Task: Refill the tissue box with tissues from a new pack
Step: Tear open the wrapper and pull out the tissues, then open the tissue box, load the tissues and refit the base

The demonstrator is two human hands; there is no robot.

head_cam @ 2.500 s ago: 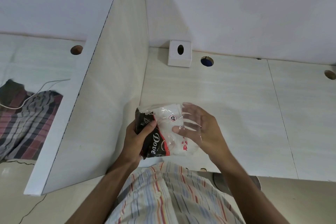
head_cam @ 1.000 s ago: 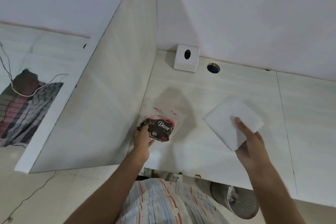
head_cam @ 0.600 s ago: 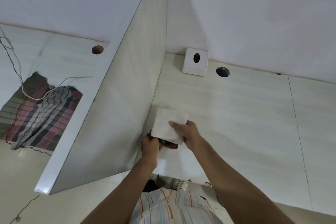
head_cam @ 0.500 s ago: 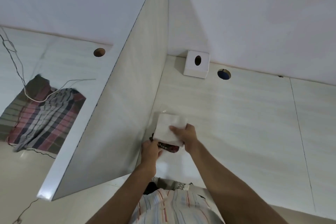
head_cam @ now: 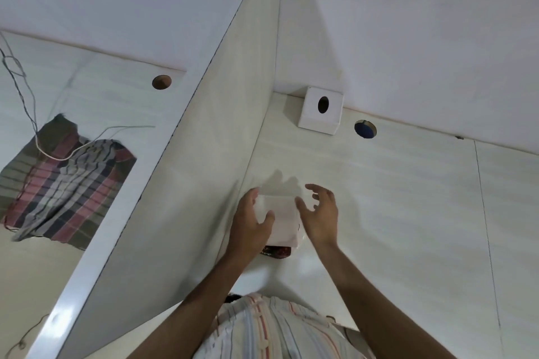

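White tissues [head_cam: 280, 220] rest on the emptied wrapper [head_cam: 276, 251], well short of the tissue box [head_cam: 320, 114], left hand [head_cam: 251, 226] pinching their edge, right hand [head_cam: 320, 216] spread open just beside, likely for squaring the stack.

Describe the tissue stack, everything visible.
The tissue stack is a plain white, soft-looking, roughly square wad, out of its wrapper. It lies flat on the desk near the divider panel, partly over the dark wrapper, whose end shows at its near edge. The left hand grips its left side, thumb on top. The right hand is open just off its right edge, apparently not touching. It is well short of the tissue box at the back wall.
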